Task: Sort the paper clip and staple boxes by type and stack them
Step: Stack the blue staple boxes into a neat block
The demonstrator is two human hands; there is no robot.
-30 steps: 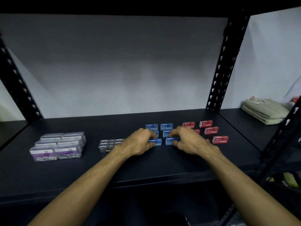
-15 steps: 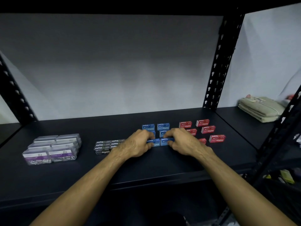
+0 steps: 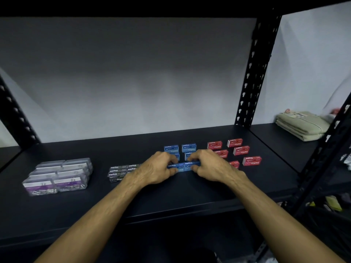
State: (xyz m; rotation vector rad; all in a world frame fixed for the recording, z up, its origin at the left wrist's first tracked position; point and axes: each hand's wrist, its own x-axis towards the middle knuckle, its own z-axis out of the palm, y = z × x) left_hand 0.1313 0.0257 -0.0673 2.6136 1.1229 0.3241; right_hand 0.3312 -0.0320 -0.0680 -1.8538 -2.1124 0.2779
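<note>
On the black shelf (image 3: 171, 202) several blue staple boxes lie in two columns at the middle. My left hand (image 3: 157, 168) pinches the front-left blue box (image 3: 175, 165) and my right hand (image 3: 210, 165) pinches the front-right blue box (image 3: 190, 164); the two boxes touch side by side. Two more blue boxes (image 3: 180, 148) lie behind, others partly hidden by my fingers. Several red staple boxes (image 3: 241, 150) are spread out to the right. A block of black staple boxes (image 3: 118, 172) sits left of my left hand. Clear paper clip boxes (image 3: 58, 177) are stacked at the far left.
A black perforated upright (image 3: 254, 73) stands at the back right of the shelf. Folded beige cloth (image 3: 302, 125) lies on the neighbouring shelf to the right. Another upright (image 3: 15, 114) rises at the back left. A lower shelf at right holds small items.
Both hands have stayed on the front pair of blue boxes, squeezing them closer together. The camera view shifted slightly; the other boxes have not moved.
</note>
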